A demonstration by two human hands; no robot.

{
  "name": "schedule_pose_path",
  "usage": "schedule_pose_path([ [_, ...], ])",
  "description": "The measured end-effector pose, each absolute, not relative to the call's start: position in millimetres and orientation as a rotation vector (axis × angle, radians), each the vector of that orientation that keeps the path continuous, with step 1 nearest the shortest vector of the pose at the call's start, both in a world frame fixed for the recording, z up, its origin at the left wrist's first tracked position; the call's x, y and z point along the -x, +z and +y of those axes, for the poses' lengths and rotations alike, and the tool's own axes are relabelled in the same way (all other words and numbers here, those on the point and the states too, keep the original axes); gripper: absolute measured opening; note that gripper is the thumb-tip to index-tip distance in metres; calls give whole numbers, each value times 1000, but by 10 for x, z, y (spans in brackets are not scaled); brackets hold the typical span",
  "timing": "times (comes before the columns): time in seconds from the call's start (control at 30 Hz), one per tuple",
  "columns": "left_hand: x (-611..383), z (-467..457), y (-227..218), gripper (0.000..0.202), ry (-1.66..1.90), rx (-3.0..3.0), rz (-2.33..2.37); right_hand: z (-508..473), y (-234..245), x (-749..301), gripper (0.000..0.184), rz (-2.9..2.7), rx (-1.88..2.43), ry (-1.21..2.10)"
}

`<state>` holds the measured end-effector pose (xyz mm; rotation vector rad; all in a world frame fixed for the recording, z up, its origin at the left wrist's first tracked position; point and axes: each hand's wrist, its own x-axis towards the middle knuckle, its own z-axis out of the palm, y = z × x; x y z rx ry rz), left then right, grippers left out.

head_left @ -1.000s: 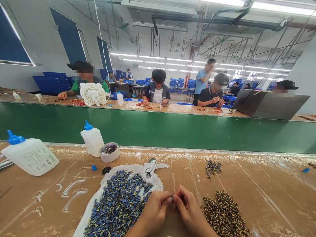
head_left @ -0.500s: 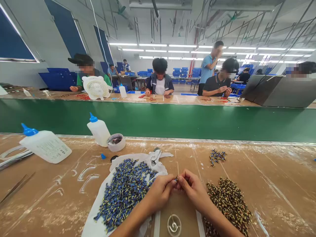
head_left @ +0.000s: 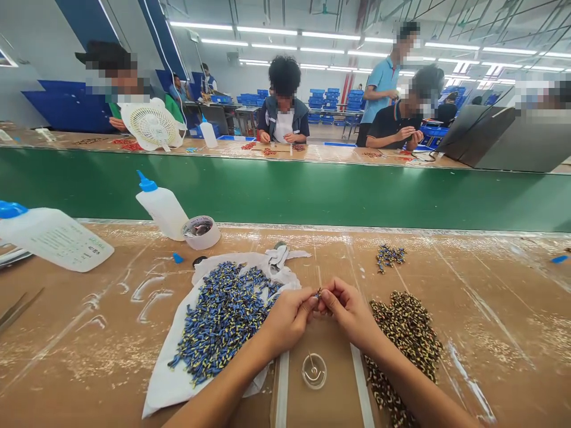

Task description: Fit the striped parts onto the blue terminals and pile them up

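Observation:
My left hand (head_left: pixel 289 316) and my right hand (head_left: pixel 351 310) meet over a cardboard strip, fingertips pinched together on a tiny dark piece (head_left: pixel 318 292). Most of that piece is hidden by the fingers. To the left, a heap of small blue, black and yellow pieces (head_left: pixel 223 324) lies on a white plastic sheet (head_left: pixel 163 389). Beside my right forearm is a heap of small dark brown and yellow pieces (head_left: pixel 408 333). Below my hands stands a small clear dish (head_left: pixel 314 380) with a thin stick in it.
A small cluster of blue and yellow pieces (head_left: pixel 390 257) lies beyond the right heap. Two white bottles, one upright (head_left: pixel 163 208) and one tilted (head_left: pixel 66 241), are at left with a tape roll (head_left: pixel 203 238) and tweezers (head_left: pixel 18 312). Several people work behind a green partition (head_left: pixel 285 187).
The camera view has tipped down and shifted slightly, so the far bench sits higher in the picture. Both hands stay pinched together on the tiny piece.

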<state>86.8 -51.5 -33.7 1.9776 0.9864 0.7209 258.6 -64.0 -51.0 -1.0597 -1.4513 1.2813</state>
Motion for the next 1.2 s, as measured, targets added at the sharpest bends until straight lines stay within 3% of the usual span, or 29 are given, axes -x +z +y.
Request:
schedule_pose_path([
  [0.57, -1022, -723, -424, 30, 891, -2025, 1205, -800, -563, -2489, 28, -1561, 1109, 966],
  [0.9, -942, -582, -309, 34, 784, -1898, 964, -685, -422, -2621, 34, -1410, 986, 1274],
  [1.2, -993, -592, -360, 36, 717, -1742, 1011, -660, -379, -2635, 34, -1343, 1061, 1351],
])
